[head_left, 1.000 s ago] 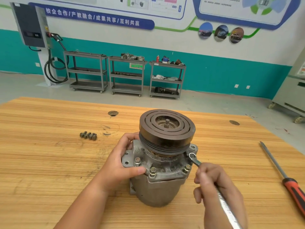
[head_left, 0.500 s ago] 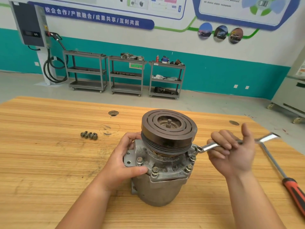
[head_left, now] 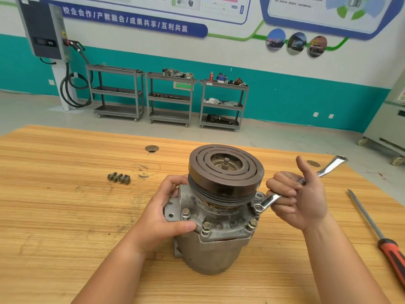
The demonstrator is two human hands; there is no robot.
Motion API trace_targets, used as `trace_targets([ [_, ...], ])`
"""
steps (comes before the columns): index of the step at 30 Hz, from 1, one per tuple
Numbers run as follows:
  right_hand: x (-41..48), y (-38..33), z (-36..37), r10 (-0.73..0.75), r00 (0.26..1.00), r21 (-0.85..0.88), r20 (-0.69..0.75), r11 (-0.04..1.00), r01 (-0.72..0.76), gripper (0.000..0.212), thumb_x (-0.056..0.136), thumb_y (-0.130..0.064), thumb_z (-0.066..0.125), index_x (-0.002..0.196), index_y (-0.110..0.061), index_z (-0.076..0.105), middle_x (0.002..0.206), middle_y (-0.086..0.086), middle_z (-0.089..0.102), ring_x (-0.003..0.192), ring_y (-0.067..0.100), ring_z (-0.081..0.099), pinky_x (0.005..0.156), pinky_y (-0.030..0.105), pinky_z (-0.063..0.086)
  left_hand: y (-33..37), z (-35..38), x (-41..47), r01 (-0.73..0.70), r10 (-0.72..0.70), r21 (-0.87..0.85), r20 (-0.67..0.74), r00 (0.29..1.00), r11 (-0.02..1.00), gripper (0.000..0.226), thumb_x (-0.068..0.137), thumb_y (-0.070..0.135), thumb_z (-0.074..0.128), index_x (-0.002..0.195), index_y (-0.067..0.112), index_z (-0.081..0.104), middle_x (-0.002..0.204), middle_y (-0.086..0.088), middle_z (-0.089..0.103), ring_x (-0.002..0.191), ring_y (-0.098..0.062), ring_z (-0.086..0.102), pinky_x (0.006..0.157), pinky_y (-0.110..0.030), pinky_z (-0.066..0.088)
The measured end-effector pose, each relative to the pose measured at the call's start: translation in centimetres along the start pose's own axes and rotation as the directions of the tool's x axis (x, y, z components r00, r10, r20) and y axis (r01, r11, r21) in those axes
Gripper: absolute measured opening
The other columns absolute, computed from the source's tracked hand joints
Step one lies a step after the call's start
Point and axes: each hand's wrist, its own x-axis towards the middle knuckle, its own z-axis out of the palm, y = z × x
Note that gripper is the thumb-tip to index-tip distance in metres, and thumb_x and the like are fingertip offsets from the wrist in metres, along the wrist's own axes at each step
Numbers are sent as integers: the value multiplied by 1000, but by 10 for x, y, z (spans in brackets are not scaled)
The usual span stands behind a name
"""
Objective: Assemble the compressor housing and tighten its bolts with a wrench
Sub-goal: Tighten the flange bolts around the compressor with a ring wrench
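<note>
Wrench seated on a flange bolt

The compressor (head_left: 215, 227) stands upright on the wooden bench (head_left: 54, 216), pulley end up. The left hand (head_left: 162, 218) grasps its flange, thumb laid along the front edge. The right hand (head_left: 300, 198) curls its fingers around the wrench (head_left: 282, 194), thumb raised; the wrench's ring end sits over a bolt (head_left: 258, 207) on the flange's right side. Spare bolts (head_left: 119, 178) lie to the left, well apart. A red-handled screwdriver (head_left: 379, 235) rests at the right.

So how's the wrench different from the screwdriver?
The wrench is gripped by the right hand, its ring end on a housing bolt; the screwdriver lies untouched on the table. The wrench is all silver; the screwdriver has a red-and-black handle. Both are long metal tools.
</note>
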Motion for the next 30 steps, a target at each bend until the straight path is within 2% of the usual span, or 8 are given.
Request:
trace_targets([
  [3, -17, 13, 12, -273, 929, -198, -250, 953, 227, 52, 80, -62, 44, 45, -25, 32, 45, -8, 34, 40, 6, 14, 30, 15, 25, -3, -1, 0, -20, 20, -2, -3, 1000, 1000, 84, 51, 36, 91, 116, 13, 43, 113, 2, 63, 99, -19, 66, 78, -28, 54],
  [8, -44, 59, 35, -635, 666, -358, -392, 772, 525, 47, 55, -60, 67, 39, -24, 40, 48, -5, 37, 39, 8, 22, 40, 15, 28, -3, -1, -1, -31, 31, -17, -9, 999, 999, 83, 50, 30, 89, 116, 11, 43, 117, -4, 60, 101, -19, 65, 78, -28, 54],
  [13, -51, 106, 64, -828, 509, -781, -235, 473, 408, 23, 64, -24, 66, 45, -19, 52, 59, -6, 54, 53, 13, 51, 52, 31, 42, 0, 1, -1, -13, 13, -27, -6, 1000, 1000, 91, 48, 49, 91, 116, 12, 43, 113, 8, 65, 101, -17, 66, 78, -26, 54],
  [15, -50, 108, 71, -809, 561, -828, -176, 430, 360, 24, 56, -29, 73, 50, -19, 52, 65, -7, 56, 63, 14, 56, 59, 34, 44, 1, 1, -1, -12, 12, -34, -5, 1000, 999, 92, 47, 49, 92, 116, 12, 43, 113, 5, 65, 101, -18, 66, 78, -27, 54],
  [18, -54, 80, 75, -730, 633, -555, -259, 649, 521, 44, 45, -56, 81, 45, -21, 53, 60, -3, 54, 56, 11, 53, 53, 14, 41, 1, 1, -2, -18, 18, -41, -3, 1000, 999, 92, 46, 48, 92, 116, 12, 44, 114, 2, 63, 100, -18, 66, 77, -27, 54],
  [21, -53, 44, 57, -701, 666, -379, -256, 707, 597, 45, 57, -57, 72, 45, -23, 44, 54, -3, 44, 44, 11, 38, 45, 13, 35, 0, 1, -2, -21, 21, -33, -2, 1000, 999, 89, 46, 40, 92, 115, 12, 44, 114, -1, 61, 99, -18, 67, 76, -27, 54],
  [26, -22, 9, 21, -322, 907, -169, -272, 944, 284, 58, 72, -72, 44, 48, -24, 23, 45, -8, 24, 37, 7, 15, 32, 15, 22, -1, -3, -2, -7, 7, -4, 8, 1000, 1000, 82, 45, 50, 92, 113, 26, 52, 108, 5, 66, 97, -21, 68, 75, -28, 55],
  [30, 1, 3, 4, -140, 976, -106, -166, 987, 124, 59, 73, -73, 41, 47, -23, 27, 43, -8, 33, 35, 5, 19, 28, 13, 28, -1, -3, -1, -27, 27, 4, 18, 999, 1000, 67, 46, 50, 92, 103, 38, 58, 107, 7, 66, 95, -19, 68, 74, -27, 55],
])
